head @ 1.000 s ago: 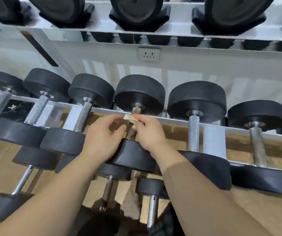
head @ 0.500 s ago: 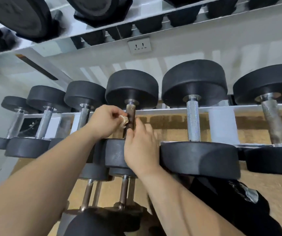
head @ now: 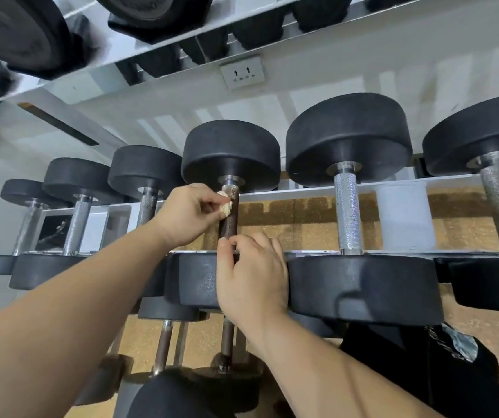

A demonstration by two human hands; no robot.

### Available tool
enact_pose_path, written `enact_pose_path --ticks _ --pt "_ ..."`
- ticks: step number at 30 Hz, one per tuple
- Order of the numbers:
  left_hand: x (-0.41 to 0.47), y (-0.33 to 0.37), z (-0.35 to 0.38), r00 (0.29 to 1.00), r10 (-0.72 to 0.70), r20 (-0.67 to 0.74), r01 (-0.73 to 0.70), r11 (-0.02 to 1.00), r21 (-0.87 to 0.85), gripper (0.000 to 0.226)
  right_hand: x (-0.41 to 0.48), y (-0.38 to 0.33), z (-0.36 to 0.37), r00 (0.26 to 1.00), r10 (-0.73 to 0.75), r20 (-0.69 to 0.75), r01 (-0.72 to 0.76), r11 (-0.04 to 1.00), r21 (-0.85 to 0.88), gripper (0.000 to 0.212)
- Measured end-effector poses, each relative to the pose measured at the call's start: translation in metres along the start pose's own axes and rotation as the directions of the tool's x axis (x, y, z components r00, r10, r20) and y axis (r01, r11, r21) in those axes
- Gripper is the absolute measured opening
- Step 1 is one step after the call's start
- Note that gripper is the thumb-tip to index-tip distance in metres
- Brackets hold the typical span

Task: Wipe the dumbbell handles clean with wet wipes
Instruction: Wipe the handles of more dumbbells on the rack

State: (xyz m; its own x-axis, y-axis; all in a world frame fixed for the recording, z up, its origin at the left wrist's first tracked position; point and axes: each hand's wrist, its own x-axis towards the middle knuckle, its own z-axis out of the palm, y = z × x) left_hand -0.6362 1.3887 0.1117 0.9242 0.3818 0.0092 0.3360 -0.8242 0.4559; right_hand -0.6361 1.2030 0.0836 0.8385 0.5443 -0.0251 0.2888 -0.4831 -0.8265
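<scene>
A row of black dumbbells lies across a white rack (head: 308, 191). The middle dumbbell has a dark, rusty handle (head: 229, 218) between its far head (head: 230, 152) and near head (head: 194, 279). My left hand (head: 187, 215) pinches a small crumpled, soiled wet wipe (head: 226, 206) against the upper left side of that handle. My right hand (head: 251, 276) lies over the near head, its thumb and forefinger curled round the handle's lower end.
Neighbouring dumbbells with shiny knurled handles (head: 347, 215) flank the middle one. An upper shelf (head: 181, 40) holds more black weights. A wall socket (head: 242, 74) sits on the white wall. Lower-tier dumbbells (head: 227, 342) and tan flooring lie below; dark clothing (head: 441, 372) is at bottom right.
The wipe passed from both hands into my left hand alone, which holds it against the handle's upper part. My right hand dropped to the handle's lower end. The view tilted and moved closer.
</scene>
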Motion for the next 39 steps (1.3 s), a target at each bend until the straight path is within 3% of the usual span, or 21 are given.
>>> enact_pose_path --ticks 4,8,11,13,15,17,20,23,30,33,36,39 --pt "0.013 -0.004 0.004 0.995 0.059 -0.078 -0.055 0.997 0.049 0.011 -0.001 0.001 0.003 1.000 -0.005 -0.017 0.006 1.000 0.015 0.047" --pt "0.033 0.010 0.009 0.993 0.070 -0.097 -0.058 0.990 0.129 0.019 -0.001 0.002 0.006 0.999 -0.012 -0.052 0.014 0.999 0.045 0.045" --pt "0.023 0.012 0.002 0.996 0.068 0.053 -0.072 0.994 0.079 0.012 -0.002 0.003 0.006 0.999 -0.024 -0.040 0.027 0.998 0.062 0.045" --pt "0.005 0.009 -0.004 0.962 0.106 0.250 -0.116 0.993 0.022 0.010 -0.003 0.005 0.006 0.998 -0.045 -0.045 0.048 0.996 0.074 0.045" --pt "-0.007 0.005 -0.008 0.933 0.092 0.347 -0.094 0.996 -0.013 0.009 -0.003 0.006 0.006 0.996 -0.061 -0.070 0.066 0.995 0.073 0.044" --pt "-0.002 0.002 -0.007 0.938 0.149 0.314 -0.161 0.987 0.013 0.010 -0.003 0.007 0.008 0.994 -0.062 -0.094 0.070 0.995 0.076 0.042" --pt "0.019 0.001 0.004 0.914 0.329 0.238 -0.372 0.912 0.172 0.008 -0.002 0.008 0.010 0.988 -0.065 -0.138 0.077 0.993 0.084 0.039" --pt "0.032 0.003 0.010 0.918 0.367 0.151 -0.397 0.860 0.320 0.011 -0.003 0.008 0.011 0.989 -0.065 -0.136 0.076 0.994 0.079 0.039" --pt "0.004 -0.003 0.003 0.864 0.461 0.204 -0.499 0.838 0.219 0.020 -0.003 0.009 0.012 0.986 -0.074 -0.151 0.089 0.992 0.092 0.038" --pt "0.003 -0.013 -0.005 0.889 0.430 0.157 -0.458 0.848 0.268 0.015 -0.003 0.009 0.011 0.988 -0.071 -0.138 0.085 0.992 0.093 0.038" --pt "0.018 -0.021 -0.005 0.941 0.338 0.002 -0.322 0.895 0.310 0.008 -0.003 0.009 0.011 0.989 -0.075 -0.125 0.087 0.992 0.095 0.039" --pt "0.024 -0.017 0.002 0.987 0.087 -0.136 -0.070 0.990 0.120 0.015 -0.004 0.009 0.011 0.988 -0.083 -0.131 0.096 0.991 0.096 0.037"
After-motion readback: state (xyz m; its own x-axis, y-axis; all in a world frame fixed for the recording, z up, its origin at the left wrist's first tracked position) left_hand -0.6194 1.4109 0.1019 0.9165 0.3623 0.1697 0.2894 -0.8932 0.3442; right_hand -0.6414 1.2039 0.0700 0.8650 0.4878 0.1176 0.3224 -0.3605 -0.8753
